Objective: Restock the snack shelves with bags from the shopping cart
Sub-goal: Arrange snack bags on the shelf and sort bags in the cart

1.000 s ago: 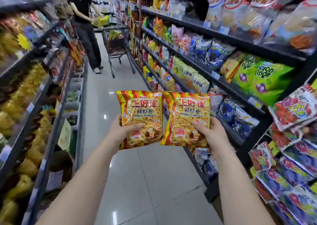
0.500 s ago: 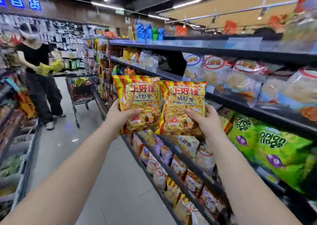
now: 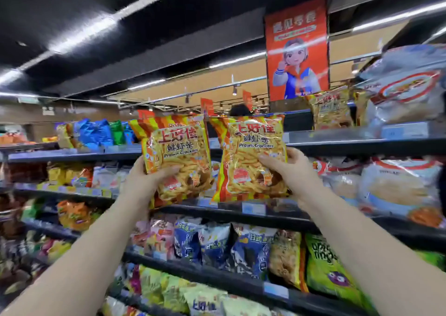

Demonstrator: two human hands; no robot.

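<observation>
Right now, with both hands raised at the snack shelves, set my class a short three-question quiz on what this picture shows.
1. True or false: the left hand grips the left bag and the right hand grips the right bag, one bag each.
2. Where does a matching shelved bag already stand?
A) on the top shelf, to the right of the held bags
B) in a shopping cart
C) on the floor
3. Fill in: the English words on both held bags read "Prawn ___".

Key: 1 true; 2 A; 3 Crackers.
</observation>
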